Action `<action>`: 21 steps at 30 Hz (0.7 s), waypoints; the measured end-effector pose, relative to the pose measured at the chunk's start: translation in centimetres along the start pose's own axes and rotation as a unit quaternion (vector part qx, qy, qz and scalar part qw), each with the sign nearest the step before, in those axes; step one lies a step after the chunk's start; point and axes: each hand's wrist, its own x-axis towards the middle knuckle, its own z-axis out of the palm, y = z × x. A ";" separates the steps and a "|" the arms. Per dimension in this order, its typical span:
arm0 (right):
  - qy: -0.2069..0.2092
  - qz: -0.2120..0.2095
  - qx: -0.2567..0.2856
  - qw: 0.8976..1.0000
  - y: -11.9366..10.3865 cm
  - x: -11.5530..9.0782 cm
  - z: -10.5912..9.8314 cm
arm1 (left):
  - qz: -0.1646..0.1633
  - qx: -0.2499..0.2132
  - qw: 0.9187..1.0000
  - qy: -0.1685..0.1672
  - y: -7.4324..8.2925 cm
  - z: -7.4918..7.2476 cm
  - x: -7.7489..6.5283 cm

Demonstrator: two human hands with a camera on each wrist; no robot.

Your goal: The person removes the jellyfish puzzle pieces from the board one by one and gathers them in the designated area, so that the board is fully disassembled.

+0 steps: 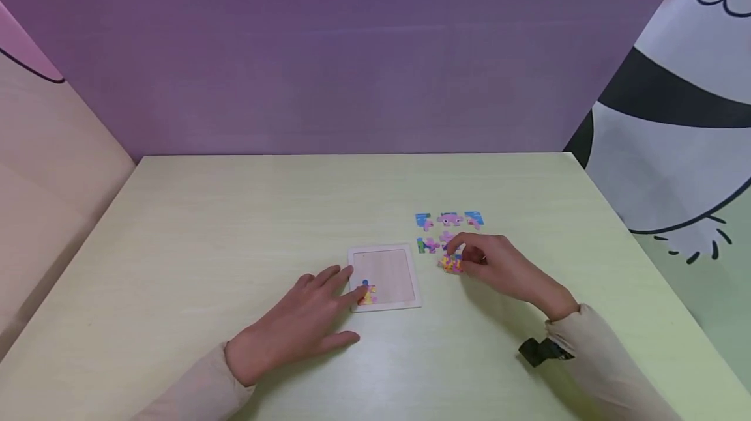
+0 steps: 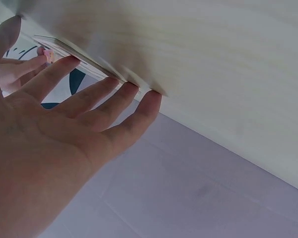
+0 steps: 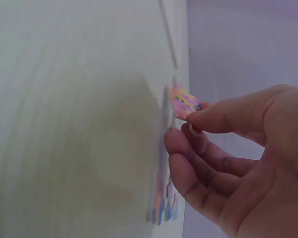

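My right hand [image 1: 499, 268] pinches a small colourful jigsaw piece [image 1: 452, 262] between thumb and fingers, right of the puzzle frame. In the right wrist view this pink and yellow piece [image 3: 183, 101] tilts up from the thumb tip. My left hand [image 1: 305, 317] lies with fingers spread at the left side of the square white puzzle frame [image 1: 415, 277]. Its index fingertip touches a jigsaw piece [image 1: 371, 295] set in the frame's lower left corner. The left wrist view shows the fingertips [image 2: 111, 82] along the frame's edge.
Several loose jigsaw pieces [image 1: 450, 219] lie in rows on the pale table [image 1: 235, 225], right of and beyond the frame. A purple wall [image 1: 352, 82] rises behind the table's far edge. A dark strap [image 1: 542, 350] hangs at the right wrist.
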 end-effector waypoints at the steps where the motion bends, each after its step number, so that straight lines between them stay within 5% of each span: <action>1: -0.004 0.003 -0.004 1.000 0.1 0.0 0.0 | 0.000 -0.001 1.000 0.000 0.0 0.0 0.0; 21: -0.014 -0.009 -0.020 1.000 0.7 0.5 0.4 | -0.005 -0.007 1.000 -0.003 -0.2 0.0 -0.1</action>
